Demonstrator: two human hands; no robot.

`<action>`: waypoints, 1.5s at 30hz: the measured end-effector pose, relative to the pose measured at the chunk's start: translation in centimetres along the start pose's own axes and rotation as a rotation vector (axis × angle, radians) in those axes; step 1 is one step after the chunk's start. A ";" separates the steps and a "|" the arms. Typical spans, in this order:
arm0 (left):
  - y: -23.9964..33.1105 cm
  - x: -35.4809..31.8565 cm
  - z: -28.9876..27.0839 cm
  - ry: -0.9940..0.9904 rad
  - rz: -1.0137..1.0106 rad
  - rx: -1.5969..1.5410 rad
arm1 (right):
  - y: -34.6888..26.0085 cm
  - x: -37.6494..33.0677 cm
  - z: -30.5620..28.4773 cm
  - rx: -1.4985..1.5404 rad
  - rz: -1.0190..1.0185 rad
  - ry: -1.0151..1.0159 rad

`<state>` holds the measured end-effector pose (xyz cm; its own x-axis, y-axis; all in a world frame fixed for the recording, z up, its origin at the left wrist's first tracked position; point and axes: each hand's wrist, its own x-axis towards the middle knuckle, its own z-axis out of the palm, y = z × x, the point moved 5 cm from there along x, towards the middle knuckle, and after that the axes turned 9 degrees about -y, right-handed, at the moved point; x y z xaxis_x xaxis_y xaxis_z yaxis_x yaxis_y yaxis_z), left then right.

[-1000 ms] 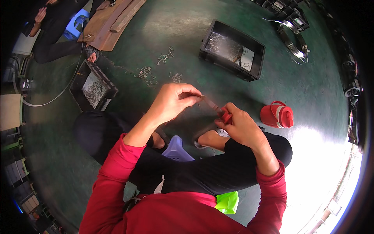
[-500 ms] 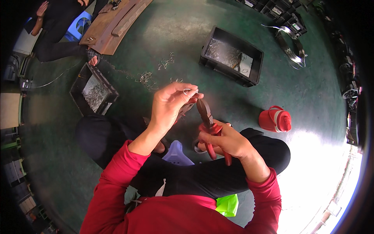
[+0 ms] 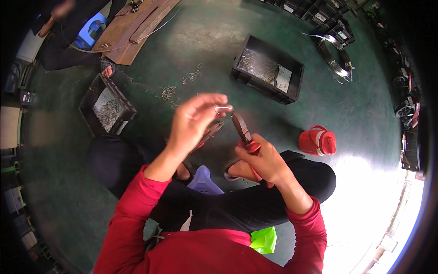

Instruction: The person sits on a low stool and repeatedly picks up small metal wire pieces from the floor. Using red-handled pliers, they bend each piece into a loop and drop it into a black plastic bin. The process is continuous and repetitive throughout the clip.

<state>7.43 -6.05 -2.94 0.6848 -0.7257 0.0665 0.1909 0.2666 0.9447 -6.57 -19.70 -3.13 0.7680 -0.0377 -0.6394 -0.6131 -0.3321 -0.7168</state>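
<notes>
My right hand (image 3: 265, 160) grips red-handled pliers (image 3: 241, 128), their dark jaws pointing up and away. At the jaw tips is a small bent piece of shiny wire (image 3: 223, 108), curved like a hook. My left hand (image 3: 191, 121) is raised just left of it, somewhat blurred. Its fingers are stretched and apart from the thumb, with the wire close to the thumb side. Below the left hand, a second pair of pliers (image 3: 213, 131) shows its jaws and some red; the hand hides the rest, and I cannot tell what supports it.
Bent wire pieces (image 3: 168, 93) lie loose on the green floor. Black crates with wire pieces stand at left (image 3: 131, 112) and far right (image 3: 269, 91). A wire coil (image 3: 336, 57), a red jug (image 3: 317, 140) and a purple stool (image 3: 204, 181) are around me. Another person (image 3: 68, 50) sits far left.
My left fingers have loosened from the wire and spread. The wire now shows between them and the pliers' tips. At far left, the other person's long wire has swung across the wooden board.
</notes>
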 end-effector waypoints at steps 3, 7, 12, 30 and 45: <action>1.7 0.4 -1.3 -0.053 -0.087 0.175 | -0.9 -0.8 -1.2 -0.201 -0.013 0.185; 2.0 -0.2 0.3 -0.211 -0.155 0.348 | -1.4 -1.2 -1.6 -0.218 0.029 0.154; 1.2 -0.7 0.8 -0.246 -0.363 0.197 | -1.7 -1.4 -1.4 -0.163 0.003 0.086; 0.6 -1.4 2.1 -0.342 -0.365 0.194 | -1.6 0.1 -1.6 -0.097 -0.285 0.057; 0.1 -2.3 3.3 -0.135 -0.265 0.254 | -1.5 1.3 -0.9 -0.150 -0.159 0.188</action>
<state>3.51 -6.47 -1.97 0.5328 -0.8301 -0.1647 0.1569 -0.0943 0.9831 -4.48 -20.10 -2.65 0.8819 -0.1437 -0.4489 -0.4584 -0.4834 -0.7458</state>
